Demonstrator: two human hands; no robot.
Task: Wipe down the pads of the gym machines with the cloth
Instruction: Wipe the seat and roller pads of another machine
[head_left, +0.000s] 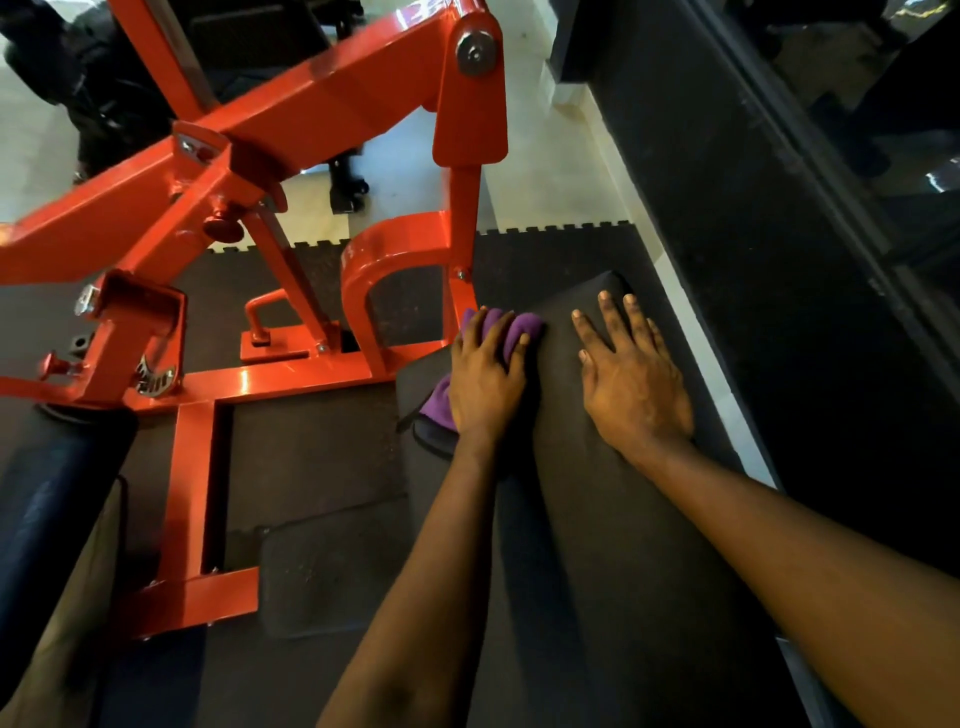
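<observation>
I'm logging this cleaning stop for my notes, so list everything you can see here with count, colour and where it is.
bench pad: one, black, long, running from bottom centre up to the middle
cloth: one, purple, bunched on the pad's far left edge
roller pad: one, dark, lower left corner
machine frame: one, red, filling the left and top
pull-pin knob: one, red, on the frame at left centre
rubber floor tiles: several, black, interlocking edges, under the frame
smooth floor: one area, pale, beyond the tiles at top
left hand: one, fingers curled over the cloth, pressing it on the pad
right hand: one, flat on the pad, right of the cloth
</observation>
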